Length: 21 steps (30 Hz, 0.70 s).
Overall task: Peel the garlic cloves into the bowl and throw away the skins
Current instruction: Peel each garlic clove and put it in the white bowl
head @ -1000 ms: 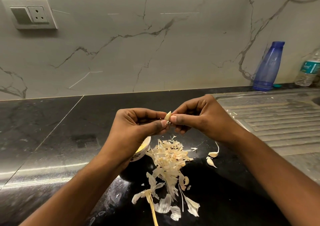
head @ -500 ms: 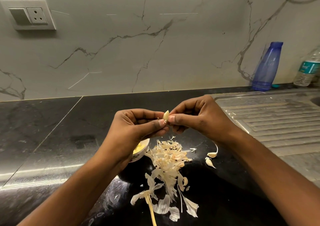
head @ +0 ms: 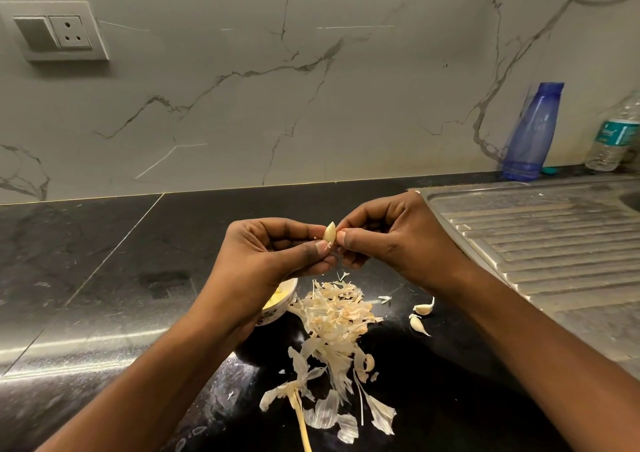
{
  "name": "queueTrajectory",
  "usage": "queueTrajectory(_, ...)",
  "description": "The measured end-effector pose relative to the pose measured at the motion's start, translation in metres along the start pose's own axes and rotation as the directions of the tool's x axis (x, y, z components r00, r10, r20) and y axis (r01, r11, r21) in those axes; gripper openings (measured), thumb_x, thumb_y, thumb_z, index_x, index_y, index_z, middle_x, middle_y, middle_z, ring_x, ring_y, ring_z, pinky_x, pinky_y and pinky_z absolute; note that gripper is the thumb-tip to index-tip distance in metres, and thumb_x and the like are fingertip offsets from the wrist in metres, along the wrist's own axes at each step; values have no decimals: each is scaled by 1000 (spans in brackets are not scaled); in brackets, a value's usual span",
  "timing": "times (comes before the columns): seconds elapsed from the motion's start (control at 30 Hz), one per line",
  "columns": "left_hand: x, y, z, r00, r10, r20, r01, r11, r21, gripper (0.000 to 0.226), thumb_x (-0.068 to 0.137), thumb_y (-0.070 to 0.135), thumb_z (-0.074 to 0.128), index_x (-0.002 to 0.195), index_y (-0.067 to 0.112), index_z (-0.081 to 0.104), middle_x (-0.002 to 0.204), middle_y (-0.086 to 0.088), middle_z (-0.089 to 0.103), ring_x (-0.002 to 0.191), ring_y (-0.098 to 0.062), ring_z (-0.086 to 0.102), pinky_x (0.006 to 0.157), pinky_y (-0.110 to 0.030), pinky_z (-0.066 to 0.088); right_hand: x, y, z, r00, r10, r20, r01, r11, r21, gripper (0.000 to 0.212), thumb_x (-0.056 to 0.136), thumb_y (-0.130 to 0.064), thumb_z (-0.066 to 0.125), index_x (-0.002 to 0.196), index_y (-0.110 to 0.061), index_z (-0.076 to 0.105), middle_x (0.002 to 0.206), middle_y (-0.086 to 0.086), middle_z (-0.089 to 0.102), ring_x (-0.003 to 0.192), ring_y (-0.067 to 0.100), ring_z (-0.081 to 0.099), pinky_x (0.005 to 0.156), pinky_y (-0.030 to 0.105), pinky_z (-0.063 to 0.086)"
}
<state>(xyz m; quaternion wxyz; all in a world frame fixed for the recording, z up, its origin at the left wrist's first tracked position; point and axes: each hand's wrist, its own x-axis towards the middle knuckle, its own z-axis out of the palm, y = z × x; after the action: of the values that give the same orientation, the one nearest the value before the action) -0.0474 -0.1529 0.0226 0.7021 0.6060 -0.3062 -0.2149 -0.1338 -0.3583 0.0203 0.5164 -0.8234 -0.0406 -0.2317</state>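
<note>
Black countertop (head: 104,278), both hands' curled fingers (head: 349,235) pinching garlic clove (head: 329,233)

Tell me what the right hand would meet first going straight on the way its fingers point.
The right hand pinches the garlic clove; straight on, it would probably meet the left hand holding the same clove.

Above the pile of skins (head: 337,316), the left hand (head: 273,254) and right hand (head: 391,244) pinch one garlic clove (head: 329,233) between thumbs and forefingers. Left of the pile, a bowl (head: 281,313) shows partly under the left wrist, holding what may be peeled cloves. Right of the pile lie two unpeeled cloves (head: 423,309).
</note>
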Motion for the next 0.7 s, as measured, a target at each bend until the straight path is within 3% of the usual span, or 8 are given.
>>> queueTrajectory(0.3, 3, 4, -3, 993, -121, 16, 122, 972, -199, 35, 81, 1, 69, 116, 2, 73, 105, -26, 77, 85, -30, 79, 73, -30, 66, 1, -2, 1, 997, 71, 19, -73, 992, 107, 11, 95, -7, 73, 102, 1, 78, 82, 9, 79, 69, 21, 75, 64, 26, 62)
queueTrajectory(0.7, 1, -3, -2, 996, 91, 11, -91, 994, 63, 36, 75, 8, 76, 111, 2, 75, 97, -19, 80, 90, -36, 79, 80, -35, 66, 2, -4, -2, 993, 107, 57, -110, 992, 54, 12, 93, -10, 77, 100, -1, 79, 84, 11, 80, 73, 23, 77, 68, 29, 64)
